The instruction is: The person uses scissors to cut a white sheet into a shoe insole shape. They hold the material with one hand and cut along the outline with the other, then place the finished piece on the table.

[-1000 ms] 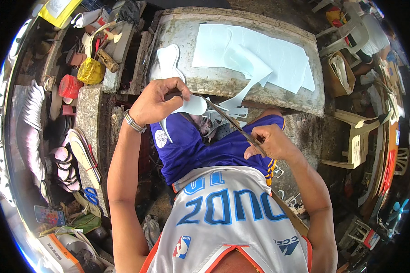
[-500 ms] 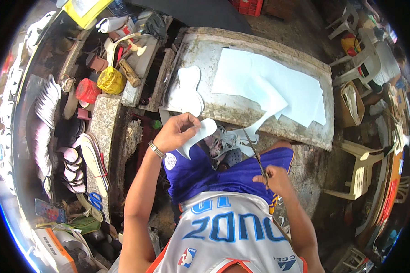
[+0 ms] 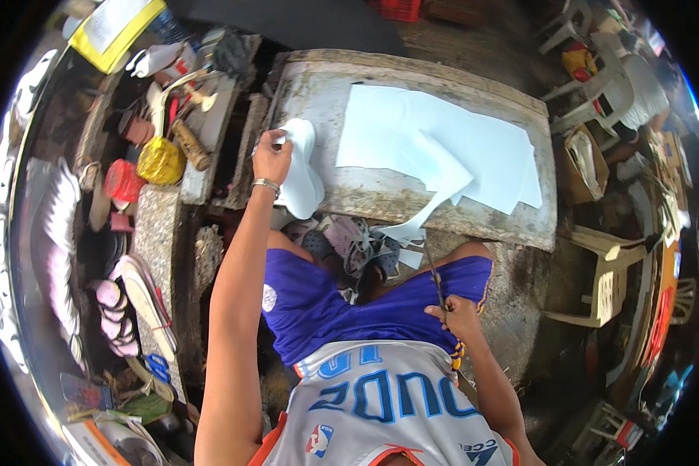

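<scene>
My left hand (image 3: pixel 272 159), wearing a metal bracelet, is at the left end of the worktable. Its fingers pinch the edge of a white sole-shaped cutout (image 3: pixel 299 182), which lies over a stack of similar pieces. Above my right thigh, my right hand (image 3: pixel 453 317) is closed around the handles of a pair of scissors (image 3: pixel 435 276), its blades pointing away from me. Thin white sheets (image 3: pixel 474 147) overlap on the table, and a cut, curved strip (image 3: pixel 435 208) hangs from them over the near edge.
The worn worktable (image 3: pixel 412 203) stands in front of my knees, with scraps and footwear (image 3: pixel 349 245) beneath its near edge. On the left are a yellow-wrapped tin (image 3: pixel 161 160), a red one (image 3: pixel 123 180), finished sandals (image 3: pixel 144 299) and blue-handled scissors (image 3: pixel 158 367). A plastic chair (image 3: pixel 598 276) stands right.
My left hand has carried the white sole-shaped cutout from above my lap, forward and left onto the stack. My right hand still grips the scissors, slightly lower.
</scene>
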The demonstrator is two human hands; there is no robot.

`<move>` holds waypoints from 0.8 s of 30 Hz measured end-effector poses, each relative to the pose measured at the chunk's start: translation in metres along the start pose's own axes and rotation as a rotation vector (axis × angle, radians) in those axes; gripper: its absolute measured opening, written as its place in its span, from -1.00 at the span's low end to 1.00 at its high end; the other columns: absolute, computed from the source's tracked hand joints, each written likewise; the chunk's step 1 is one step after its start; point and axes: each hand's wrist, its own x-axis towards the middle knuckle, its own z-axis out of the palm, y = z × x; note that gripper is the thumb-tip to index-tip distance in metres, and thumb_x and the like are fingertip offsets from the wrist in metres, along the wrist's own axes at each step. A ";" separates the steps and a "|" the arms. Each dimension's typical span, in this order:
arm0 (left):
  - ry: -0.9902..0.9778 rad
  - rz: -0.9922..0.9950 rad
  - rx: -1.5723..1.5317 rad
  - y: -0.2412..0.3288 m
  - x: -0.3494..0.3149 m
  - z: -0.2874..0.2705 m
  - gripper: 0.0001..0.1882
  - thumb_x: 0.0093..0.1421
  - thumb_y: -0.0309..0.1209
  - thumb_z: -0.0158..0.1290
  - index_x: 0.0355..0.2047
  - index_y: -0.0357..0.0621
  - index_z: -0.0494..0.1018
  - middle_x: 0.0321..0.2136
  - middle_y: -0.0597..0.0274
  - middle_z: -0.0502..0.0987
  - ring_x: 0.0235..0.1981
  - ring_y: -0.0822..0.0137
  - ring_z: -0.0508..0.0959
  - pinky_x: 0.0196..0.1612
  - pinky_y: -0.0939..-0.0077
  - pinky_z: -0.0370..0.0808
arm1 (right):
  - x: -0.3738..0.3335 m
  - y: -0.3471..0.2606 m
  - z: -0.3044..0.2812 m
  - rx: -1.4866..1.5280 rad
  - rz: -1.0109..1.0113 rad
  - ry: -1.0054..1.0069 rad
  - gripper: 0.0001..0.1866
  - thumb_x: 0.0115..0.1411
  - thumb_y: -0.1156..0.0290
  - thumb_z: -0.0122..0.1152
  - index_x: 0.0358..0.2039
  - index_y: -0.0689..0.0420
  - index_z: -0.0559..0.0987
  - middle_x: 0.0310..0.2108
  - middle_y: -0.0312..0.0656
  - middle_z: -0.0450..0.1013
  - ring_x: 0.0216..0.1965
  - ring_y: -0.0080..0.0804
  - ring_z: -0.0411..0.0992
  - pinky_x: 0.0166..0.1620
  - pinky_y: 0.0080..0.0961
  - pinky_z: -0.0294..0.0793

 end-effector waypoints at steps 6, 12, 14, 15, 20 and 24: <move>-0.161 0.447 0.118 0.035 -0.032 0.095 -0.58 0.17 -0.36 0.28 0.04 -0.12 0.54 0.19 -0.15 0.53 0.16 -0.19 0.51 0.24 -0.01 0.44 | 0.011 0.002 0.000 0.072 -0.031 0.012 -0.35 0.02 -0.12 0.69 -0.57 0.22 0.53 -0.68 -0.26 0.46 -0.65 -0.56 0.47 -0.54 -0.48 0.46; -0.314 0.411 0.147 0.115 -0.069 0.194 -0.10 0.18 -0.32 0.32 0.47 -0.19 0.16 0.27 -0.16 0.45 0.17 -0.11 0.54 0.29 0.08 0.47 | 0.026 0.013 -0.004 0.219 -0.022 0.003 -0.36 0.03 -0.13 0.68 -0.56 0.20 0.54 -0.66 -0.26 0.48 -0.64 -0.58 0.47 -0.52 -0.49 0.46; -0.422 0.160 -0.086 0.130 -0.070 0.214 -0.06 0.19 -0.34 0.29 0.50 -0.22 0.08 0.24 -0.15 0.47 0.13 -0.07 0.58 0.22 0.13 0.53 | 0.027 0.015 -0.007 0.233 -0.037 0.007 -0.40 0.06 -0.07 0.68 -0.53 0.20 0.55 -0.64 -0.28 0.48 -0.63 -0.57 0.47 -0.52 -0.51 0.47; -0.492 0.009 -0.192 0.136 -0.071 0.222 -0.04 0.19 -0.35 0.28 0.51 -0.23 0.04 0.23 -0.14 0.48 0.11 -0.04 0.60 0.19 0.15 0.56 | 0.026 0.016 -0.007 0.222 -0.008 0.002 -0.43 0.07 -0.04 0.68 -0.52 0.20 0.55 -0.63 -0.29 0.48 -0.62 -0.56 0.47 -0.51 -0.51 0.47; -0.474 -0.768 -1.074 0.149 -0.083 0.235 -0.30 0.15 -0.32 0.26 0.26 -0.22 0.27 -0.26 0.24 0.55 -0.28 0.33 0.60 -0.20 0.24 0.62 | 0.026 0.020 -0.009 0.277 -0.062 0.046 -0.39 0.06 -0.09 0.67 -0.55 0.19 0.53 -0.66 -0.30 0.47 -0.63 -0.58 0.45 -0.53 -0.51 0.44; -0.626 -0.606 -0.706 0.163 -0.107 0.232 -0.66 0.22 -0.24 0.35 -0.14 -0.07 0.47 -0.24 0.29 0.57 -0.27 0.36 0.59 -0.20 0.30 0.57 | 0.028 0.023 -0.008 0.323 -0.060 0.056 -0.37 0.04 -0.11 0.68 -0.56 0.19 0.52 -0.67 -0.30 0.47 -0.64 -0.59 0.43 -0.53 -0.50 0.43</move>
